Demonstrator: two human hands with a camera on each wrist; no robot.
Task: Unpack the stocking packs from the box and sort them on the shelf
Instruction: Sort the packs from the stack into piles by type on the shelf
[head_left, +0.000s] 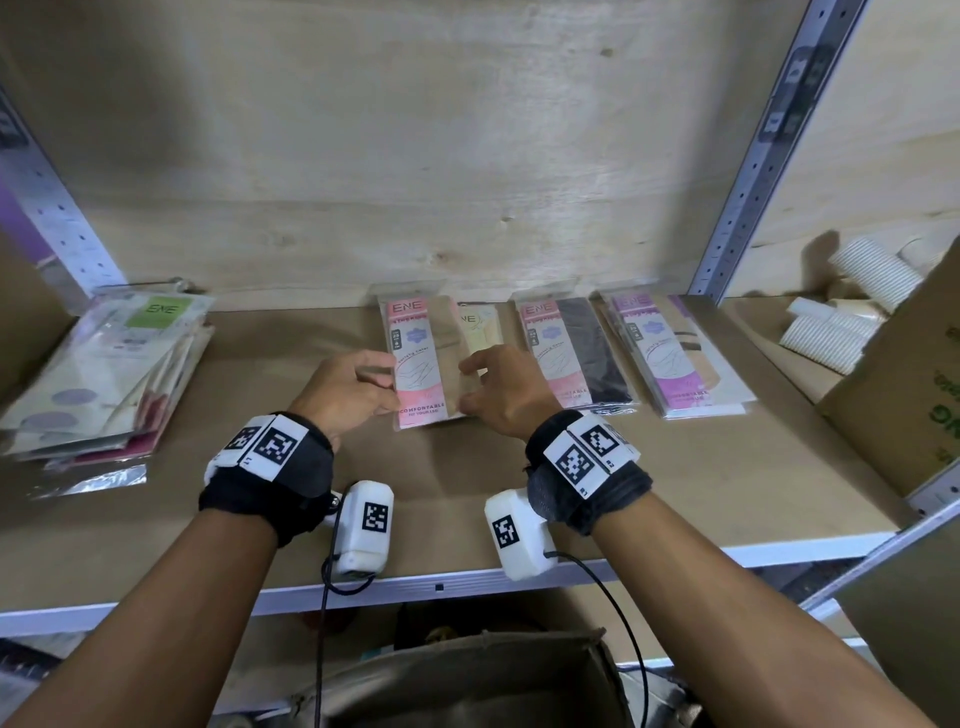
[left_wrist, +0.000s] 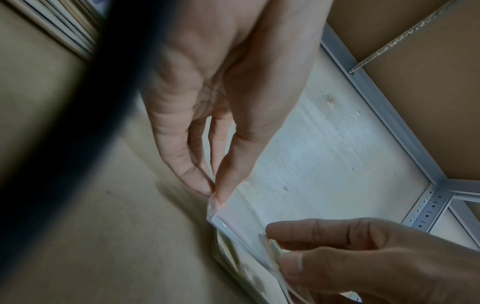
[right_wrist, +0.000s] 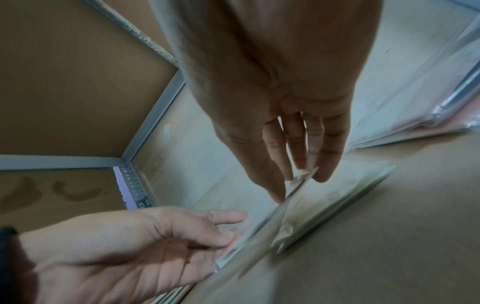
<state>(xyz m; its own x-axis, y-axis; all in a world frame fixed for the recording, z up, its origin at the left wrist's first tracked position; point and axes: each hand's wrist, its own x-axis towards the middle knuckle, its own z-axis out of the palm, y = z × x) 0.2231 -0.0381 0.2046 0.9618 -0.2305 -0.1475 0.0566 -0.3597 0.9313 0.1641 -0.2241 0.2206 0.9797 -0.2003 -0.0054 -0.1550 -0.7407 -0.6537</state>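
I see the shelf (head_left: 519, 493) carrying a pink stocking pack (head_left: 421, 358) at its middle. My left hand (head_left: 345, 395) pinches that pack's left edge; my right hand (head_left: 501, 389) has fingers (right_wrist: 298, 162) clamped on its right edge.

- Left hand (head_left: 349, 391), bare, in a black wrist strap, reaches forward; thumb and fingertips (left_wrist: 207, 186) pinch the left edge of the pink-labelled clear plastic stocking pack (head_left: 423, 364).
- Right hand (head_left: 506, 391), strapped alike, pinches that pack's right edge with curled fingers (right_wrist: 301, 162).
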